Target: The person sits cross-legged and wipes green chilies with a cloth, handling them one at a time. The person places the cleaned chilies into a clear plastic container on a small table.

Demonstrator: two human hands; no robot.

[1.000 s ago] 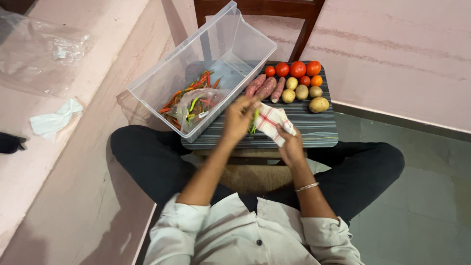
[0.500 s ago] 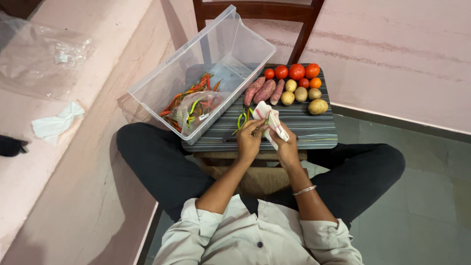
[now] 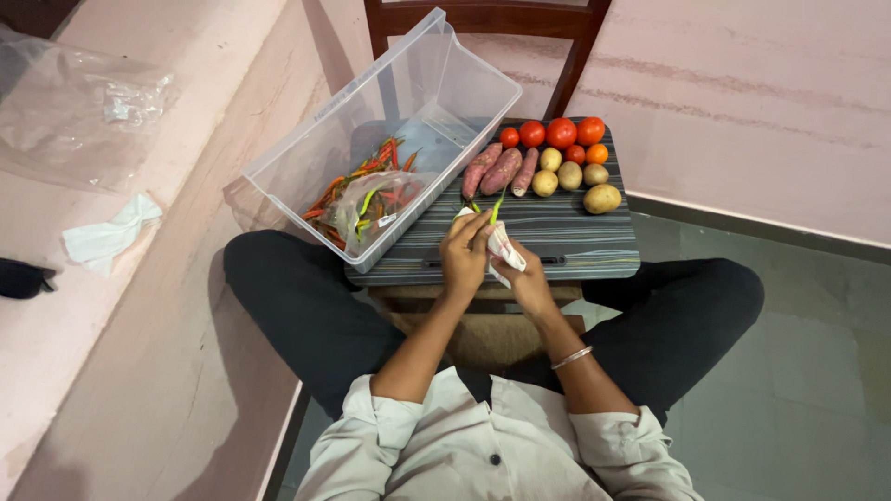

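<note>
A: Where's the green chilli (image 3: 497, 206)?
B: Your left hand (image 3: 464, 257) grip pinches it w/ the cloth (image 3: 502, 250), tip poking up past the fingers.
A: Right hand (image 3: 526, 283)?
B: Grip closed on the cloth, just below-right of the left; sweet potatoes (image 3: 499, 171) beyond on the counter (image 3: 585, 246).

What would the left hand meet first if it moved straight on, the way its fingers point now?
Probably the sweet potatoes. The left hand points up the small table, holding a green chilli against the cloth; depth is unclear.

The person wears a pale grey buttoned shirt (image 3: 483, 445) with rolled sleeves. Black trousers (image 3: 297, 306) cover the legs. A thin silver bangle (image 3: 573, 356) circles the right wrist.
</note>
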